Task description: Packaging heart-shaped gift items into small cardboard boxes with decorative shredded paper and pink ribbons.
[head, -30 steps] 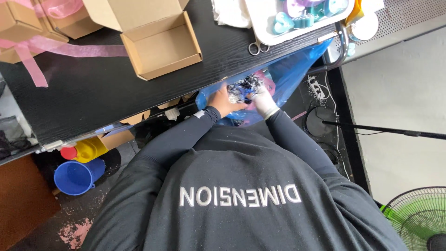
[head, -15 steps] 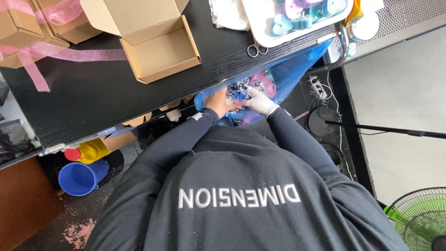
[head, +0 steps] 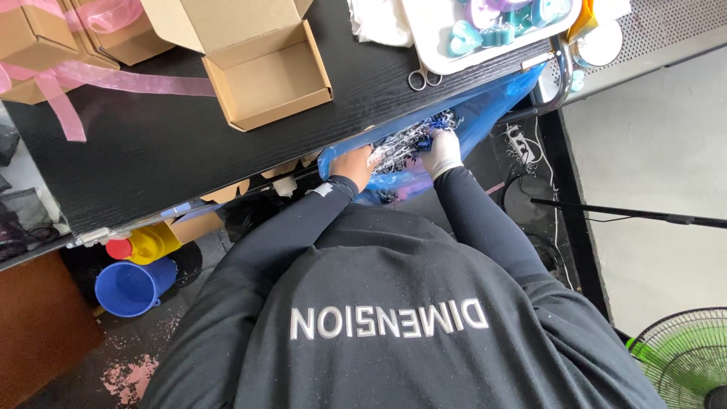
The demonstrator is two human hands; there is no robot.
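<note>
Both hands, left hand (head: 354,164) and gloved right hand (head: 441,151), had fingers buried in shiny shredded filler (head: 401,149) inside a blue plastic bag (head: 485,113); open cardboard box (head: 265,76) and scissors (head: 421,78) sat on the black tabletop (head: 151,159).

The black tabletop (head: 151,144) shows a matt wood grain. On it stands an open brown cardboard box (head: 269,76), dull and smooth. Below its near edge hangs a glossy, crinkled blue plastic bag (head: 492,106) holding shiny silver-and-blue shredded foil (head: 401,148). Beside the box, translucent pink ribbon (head: 113,79) gleams.

Both hands now sit higher in the blue bag (head: 485,113), the right hand (head: 441,151) nearer the worktop (head: 151,144) edge.
</note>
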